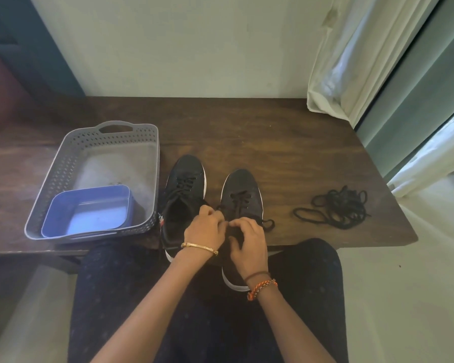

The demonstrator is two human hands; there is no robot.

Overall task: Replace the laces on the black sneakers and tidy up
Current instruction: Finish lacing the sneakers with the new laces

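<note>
Black lace ends (266,223) pinched in both our grips, left hand (204,230) and right hand (247,238), to tie the right sneaker (243,199) on the counter (286,153).

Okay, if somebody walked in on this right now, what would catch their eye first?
Probably the two hands, left hand and right hand, meeting over the laces of the right-hand black sneaker at the near edge of the wooden table. Next, the loose tangle of black laces lying to the right of the shoes, and the grey basket on the left with a blue tub inside.
</note>
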